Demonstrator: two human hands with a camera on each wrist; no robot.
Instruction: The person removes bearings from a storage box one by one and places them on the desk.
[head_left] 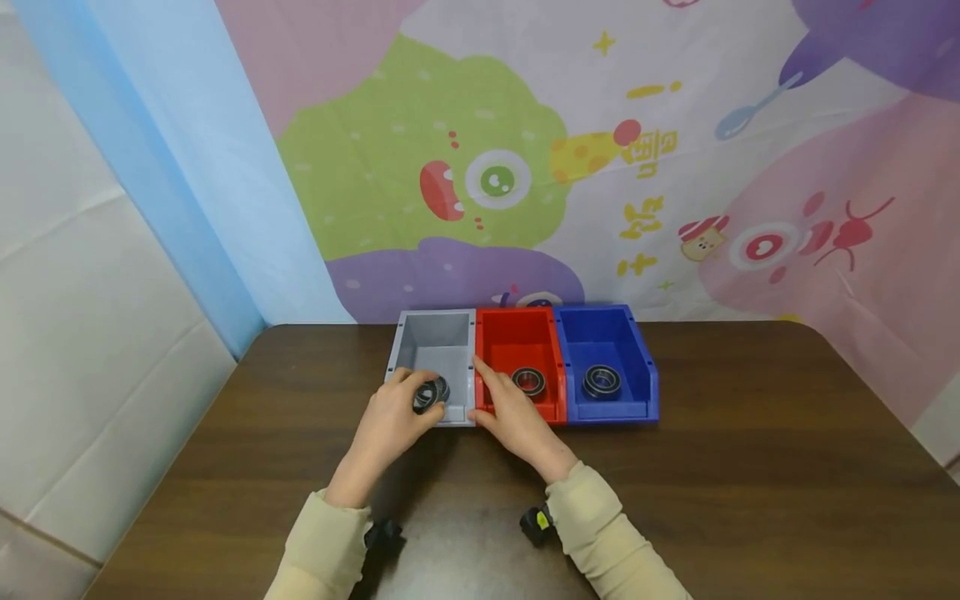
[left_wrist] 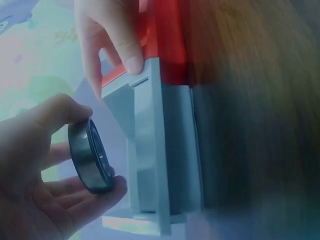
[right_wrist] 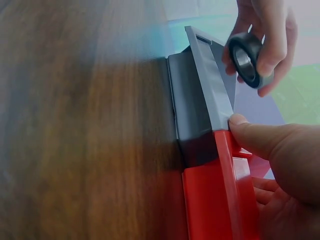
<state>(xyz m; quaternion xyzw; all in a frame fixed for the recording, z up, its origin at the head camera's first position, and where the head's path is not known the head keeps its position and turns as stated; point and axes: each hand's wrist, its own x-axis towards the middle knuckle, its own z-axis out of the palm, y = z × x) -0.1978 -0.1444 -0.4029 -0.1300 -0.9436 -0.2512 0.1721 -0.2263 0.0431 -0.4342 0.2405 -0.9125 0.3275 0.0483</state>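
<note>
Between its thumb and fingers, my left hand (head_left: pixel 393 423) holds a ball bearing (left_wrist: pixel 90 157), a dark ring with a shiny bore. It is tilted on edge above the front of the grey bin (head_left: pixel 438 333), clear of the bin's front lip in the wrist views. My right hand (head_left: pixel 517 417) rests where the grey bin meets the red bin (head_left: pixel 517 329). Its thumb (right_wrist: pixel 250 132) presses on the front lip at the seam, and its forefinger lies extended along the dividing wall. Another bearing (head_left: pixel 528 382) lies in the red bin, partly beside this hand.
A blue bin (head_left: pixel 596 321) adjoins the red one on the right, with a bearing (head_left: pixel 602 382) inside. All three bins stand at the back of the brown wooden table (head_left: pixel 750 467), against a cartoon-printed cloth (head_left: pixel 525 83). Dark straps with cameras sit at both wrists.
</note>
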